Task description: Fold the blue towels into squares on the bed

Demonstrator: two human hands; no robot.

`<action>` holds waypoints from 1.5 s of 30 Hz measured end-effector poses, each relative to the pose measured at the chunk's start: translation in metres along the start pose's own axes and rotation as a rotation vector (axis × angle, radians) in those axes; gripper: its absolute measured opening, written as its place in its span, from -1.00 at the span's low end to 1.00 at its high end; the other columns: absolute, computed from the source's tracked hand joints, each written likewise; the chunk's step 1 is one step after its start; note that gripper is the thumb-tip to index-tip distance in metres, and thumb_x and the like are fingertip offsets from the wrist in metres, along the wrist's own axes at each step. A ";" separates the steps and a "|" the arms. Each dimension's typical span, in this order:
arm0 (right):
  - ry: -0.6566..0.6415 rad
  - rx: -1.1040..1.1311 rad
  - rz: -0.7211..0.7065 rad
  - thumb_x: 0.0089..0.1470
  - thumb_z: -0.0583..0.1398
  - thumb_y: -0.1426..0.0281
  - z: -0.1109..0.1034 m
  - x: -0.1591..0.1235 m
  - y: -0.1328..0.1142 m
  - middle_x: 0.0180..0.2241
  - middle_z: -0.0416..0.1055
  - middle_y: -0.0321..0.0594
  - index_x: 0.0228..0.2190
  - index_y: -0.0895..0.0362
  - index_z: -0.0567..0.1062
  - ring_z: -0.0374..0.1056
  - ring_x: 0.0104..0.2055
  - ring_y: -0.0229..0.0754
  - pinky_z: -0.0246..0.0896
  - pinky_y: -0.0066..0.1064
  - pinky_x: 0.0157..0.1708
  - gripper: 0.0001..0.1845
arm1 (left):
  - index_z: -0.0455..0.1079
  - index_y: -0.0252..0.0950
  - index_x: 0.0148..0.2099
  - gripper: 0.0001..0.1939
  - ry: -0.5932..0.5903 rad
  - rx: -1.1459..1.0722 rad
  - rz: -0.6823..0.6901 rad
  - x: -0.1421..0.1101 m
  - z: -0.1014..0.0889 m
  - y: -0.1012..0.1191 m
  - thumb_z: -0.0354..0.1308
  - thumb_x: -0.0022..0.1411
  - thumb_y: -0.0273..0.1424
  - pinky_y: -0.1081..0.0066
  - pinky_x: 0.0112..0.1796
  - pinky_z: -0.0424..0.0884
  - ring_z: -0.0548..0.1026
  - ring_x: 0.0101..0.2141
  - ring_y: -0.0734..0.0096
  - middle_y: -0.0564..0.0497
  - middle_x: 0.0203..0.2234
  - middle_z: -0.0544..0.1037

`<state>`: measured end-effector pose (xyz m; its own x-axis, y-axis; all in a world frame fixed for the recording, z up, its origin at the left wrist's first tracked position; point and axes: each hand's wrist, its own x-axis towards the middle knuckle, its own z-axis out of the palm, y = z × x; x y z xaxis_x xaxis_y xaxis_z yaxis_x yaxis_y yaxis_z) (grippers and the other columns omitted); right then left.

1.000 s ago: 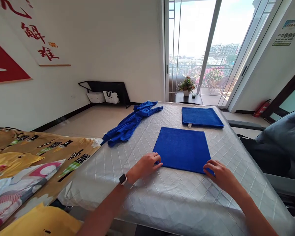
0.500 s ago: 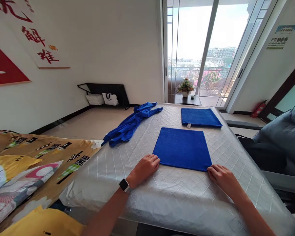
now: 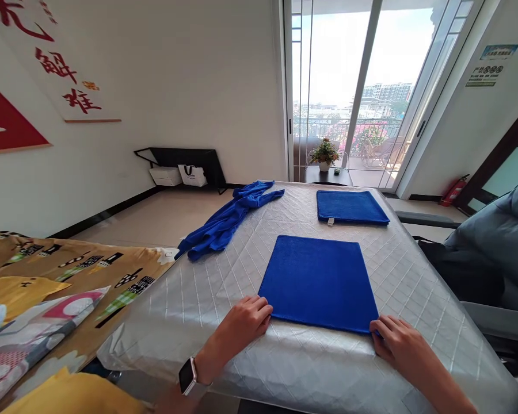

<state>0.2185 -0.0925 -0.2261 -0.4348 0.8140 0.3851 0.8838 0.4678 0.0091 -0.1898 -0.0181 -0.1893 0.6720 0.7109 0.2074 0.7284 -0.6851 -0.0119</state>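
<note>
Nearer now by a little, the flat blue cloth [image 3: 319,282] has slid towards the person along with both hands since the last frame; it lies on the silvery mattress [image 3: 198,310], with a folded blue stack [image 3: 351,207] at its one o'clock and a crumpled blue heap [image 3: 233,221] at its ten. To draw it well, I'd pull both corners evenly, keeping the near edge taut and low so that the layers don't skew (the right corner sits slightly closer to the person, so it wants watching). At the cloth's eight o'clock the left hand [image 3: 250,316] has its fingers bunched on the near corner, seemingly pinching it, though its thumb is hidden; at four o'clock the right hand [image 3: 399,339] pinches the other corner between fingers and thumb. Both palms face down; the left forearm, with its watch [image 3: 187,376], runs back towards seven, the right towards five.
</note>
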 end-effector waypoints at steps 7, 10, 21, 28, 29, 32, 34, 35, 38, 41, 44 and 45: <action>-0.137 0.123 0.061 0.27 0.15 0.32 -0.016 0.012 0.003 -0.36 0.48 -0.29 -0.36 -0.02 0.48 0.46 -0.36 -0.18 0.36 -0.35 -0.31 -0.85 | 0.43 -0.18 -0.19 -0.99 -0.112 -0.096 -0.109 -0.003 -0.016 0.007 0.20 0.34 -0.40 0.28 -0.22 0.40 0.53 -0.26 0.23 0.02 -0.28 0.54; -0.096 0.167 0.102 0.34 0.09 0.23 -0.030 0.040 0.011 -0.26 0.54 -0.26 -0.26 -0.05 0.54 0.49 -0.29 -0.18 0.39 -0.34 -0.27 -0.76 | 0.45 -0.17 -0.20 -0.89 -0.138 -0.192 -0.054 0.019 -0.032 0.011 0.16 0.40 -0.28 0.33 -0.25 0.38 0.53 -0.31 0.28 0.04 -0.32 0.54; -0.010 0.143 0.464 0.31 -0.04 0.43 0.051 0.198 0.072 0.23 0.36 0.06 0.15 0.28 0.44 0.23 0.30 -0.03 0.07 -0.22 0.31 -0.51 | 0.52 -0.27 -0.07 -0.80 -0.032 -0.262 0.061 0.247 0.033 0.052 0.08 0.39 -0.40 0.32 -0.06 0.43 0.55 -0.10 0.22 -0.10 -0.13 0.60; -0.107 0.128 0.452 0.33 -0.08 0.44 0.112 0.181 0.096 0.32 0.23 0.11 0.29 0.32 0.28 0.06 0.40 -0.02 -0.03 -0.17 0.36 -0.43 | 0.43 -0.38 0.14 -0.66 0.081 -0.270 -0.091 0.284 0.090 0.065 -0.03 0.45 -0.38 0.15 0.16 0.34 0.43 0.13 0.11 -0.24 0.10 0.50; -0.105 0.128 0.440 0.33 -0.07 0.43 0.114 0.180 0.098 0.32 0.23 0.10 0.30 0.30 0.28 0.06 0.41 -0.02 -0.04 -0.15 0.36 -0.43 | 0.40 -0.38 0.18 -0.64 0.103 -0.280 -0.088 0.283 0.095 0.065 -0.03 0.45 -0.38 0.16 0.21 0.29 0.39 0.18 0.12 -0.23 0.15 0.47; -0.100 0.120 0.421 0.33 -0.07 0.42 0.119 0.179 0.103 0.33 0.21 0.11 0.31 0.30 0.27 0.05 0.41 0.00 -0.06 -0.09 0.37 -0.42 | 0.32 -0.35 0.28 -0.57 0.126 -0.286 -0.064 0.281 0.106 0.064 -0.07 0.47 -0.37 0.14 0.30 0.16 0.27 0.29 0.16 -0.21 0.27 0.37; -0.114 0.111 0.424 0.33 -0.08 0.41 0.121 0.180 0.105 0.34 0.18 0.14 0.31 0.33 0.26 0.03 0.42 0.01 -0.08 -0.09 0.37 -0.41 | 0.27 -0.33 0.33 -0.54 0.116 -0.277 -0.060 0.281 0.111 0.064 -0.11 0.48 -0.35 0.11 0.31 0.14 0.24 0.32 0.16 -0.20 0.30 0.34; -0.123 0.108 0.424 0.33 -0.09 0.41 0.121 0.180 0.105 0.35 0.16 0.16 0.31 0.35 0.26 0.02 0.42 0.02 -0.08 -0.09 0.37 -0.41 | 0.25 -0.32 0.35 -0.53 0.110 -0.271 -0.061 0.281 0.112 0.064 -0.13 0.49 -0.35 0.10 0.32 0.14 0.24 0.33 0.17 -0.20 0.31 0.33; -0.148 0.107 0.430 0.35 -0.13 0.39 0.119 0.180 0.104 0.37 0.12 0.17 0.31 0.38 0.23 -0.03 0.44 -0.01 -0.09 -0.12 0.37 -0.40 | 0.22 -0.32 0.38 -0.50 0.081 -0.251 -0.073 0.280 0.113 0.063 -0.17 0.51 -0.30 0.08 0.33 0.09 0.21 0.34 0.16 -0.19 0.33 0.30; -0.165 0.099 0.448 0.37 -0.14 0.35 0.115 0.180 0.102 0.38 0.10 0.14 0.32 0.38 0.22 -0.05 0.45 -0.02 -0.12 -0.14 0.38 -0.39 | 0.18 -0.37 0.40 -0.43 0.027 -0.228 -0.100 0.274 0.110 0.053 -0.17 0.51 -0.18 0.08 0.35 0.02 0.12 0.38 0.12 -0.22 0.37 0.22; -0.171 0.108 0.463 0.38 -0.15 0.32 0.112 0.181 0.099 0.38 0.08 0.15 0.33 0.40 0.20 -0.05 0.45 -0.01 -0.12 -0.13 0.39 -0.37 | 0.13 -0.39 0.43 -0.36 -0.027 -0.215 -0.141 0.262 0.103 0.029 -0.18 0.50 -0.09 0.09 0.37 -0.03 0.06 0.40 0.10 -0.22 0.40 0.15; -0.171 0.115 0.469 0.38 -0.15 0.31 0.111 0.181 0.098 0.39 0.08 0.14 0.33 0.39 0.20 -0.06 0.45 -0.01 -0.12 -0.13 0.39 -0.37 | 0.12 -0.37 0.44 -0.35 -0.039 -0.209 -0.160 0.256 0.100 0.019 -0.19 0.50 -0.08 0.09 0.37 -0.03 0.05 0.40 0.11 -0.21 0.40 0.15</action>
<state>0.2074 0.1395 -0.2580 -0.0267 0.9855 0.1673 0.9700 0.0660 -0.2338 0.0091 0.1671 -0.2342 0.5582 0.8156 0.1524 0.7850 -0.5786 0.2216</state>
